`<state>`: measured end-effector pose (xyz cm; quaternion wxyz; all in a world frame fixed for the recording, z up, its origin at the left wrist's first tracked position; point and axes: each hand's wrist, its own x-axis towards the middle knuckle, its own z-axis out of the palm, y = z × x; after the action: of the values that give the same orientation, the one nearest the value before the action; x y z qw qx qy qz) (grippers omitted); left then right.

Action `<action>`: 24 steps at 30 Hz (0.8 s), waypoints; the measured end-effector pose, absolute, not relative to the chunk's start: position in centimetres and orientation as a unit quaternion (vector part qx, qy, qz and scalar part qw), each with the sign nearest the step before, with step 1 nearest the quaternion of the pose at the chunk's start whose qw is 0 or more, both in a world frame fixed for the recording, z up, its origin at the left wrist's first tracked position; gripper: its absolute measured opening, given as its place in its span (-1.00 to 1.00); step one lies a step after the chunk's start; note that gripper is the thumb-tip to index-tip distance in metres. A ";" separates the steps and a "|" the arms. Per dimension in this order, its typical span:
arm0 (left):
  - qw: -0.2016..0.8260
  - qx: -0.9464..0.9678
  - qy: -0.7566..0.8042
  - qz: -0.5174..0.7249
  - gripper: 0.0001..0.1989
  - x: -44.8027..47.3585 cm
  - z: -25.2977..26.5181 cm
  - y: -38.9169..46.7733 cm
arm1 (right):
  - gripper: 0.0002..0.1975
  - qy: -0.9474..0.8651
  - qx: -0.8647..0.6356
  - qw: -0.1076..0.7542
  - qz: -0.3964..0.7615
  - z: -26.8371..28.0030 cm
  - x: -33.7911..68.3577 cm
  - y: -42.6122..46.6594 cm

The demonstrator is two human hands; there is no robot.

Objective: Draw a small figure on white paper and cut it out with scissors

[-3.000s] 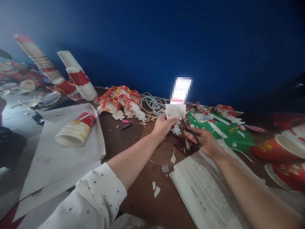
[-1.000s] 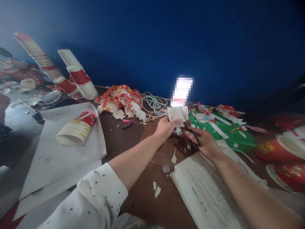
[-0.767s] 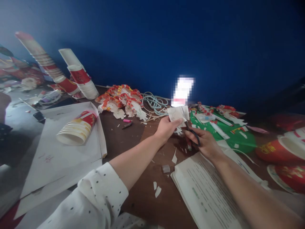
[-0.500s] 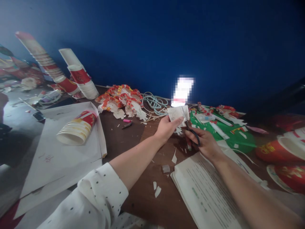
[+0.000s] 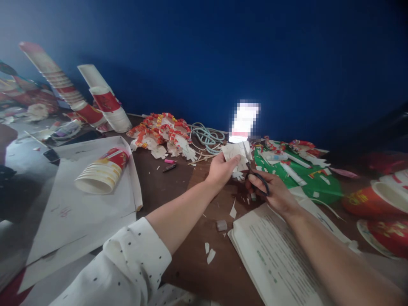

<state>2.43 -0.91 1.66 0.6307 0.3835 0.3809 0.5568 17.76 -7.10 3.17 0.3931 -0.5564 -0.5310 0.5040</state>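
A small white piece of paper point(image 5: 232, 152), with faint lines on it, is pinched between the thumb and fingers of my left hand point(image 5: 220, 170). My right hand point(image 5: 270, 187) is closed around the black handles of a pair of scissors point(image 5: 262, 180). The blades point up and away from me, lying along the paper's right side. Whether the paper lies between the blades I cannot tell. Just below the paper, a white cut-out with jagged edges point(image 5: 238, 174) shows on the table. White scraps point(image 5: 233, 209) lie under my hands.
Red and white paper cut-outs point(image 5: 165, 134) are heaped by the blue wall, beside a coil of pale cord point(image 5: 207, 136). A lit phone screen point(image 5: 244, 121) stands behind my hands. Paper cups point(image 5: 102, 170) lie on a white board at left. A printed booklet point(image 5: 274, 250) lies under my right forearm.
My left hand has moved slightly left with the paper, which has turned a little. The scissors have shifted slightly, and more of their blades shows beside the paper.
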 end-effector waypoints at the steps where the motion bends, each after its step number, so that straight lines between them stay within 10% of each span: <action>1: 0.629 0.386 0.383 0.556 -0.72 2.4 1.6 -0.9 | -0.59 -0.529 -0.555 0.395 0.505 3.1 17.8 -7.1; 24: 0.608 0.441 0.379 0.541 -0.68 2.2 1.5 -0.9 | -0.52 -0.598 -0.573 0.359 0.430 4.7 17.2 -7.2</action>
<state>2.21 -0.92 1.45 0.6078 0.4410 0.3789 0.5408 17.16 -7.21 4.69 0.3589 -0.5732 -0.5982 0.4299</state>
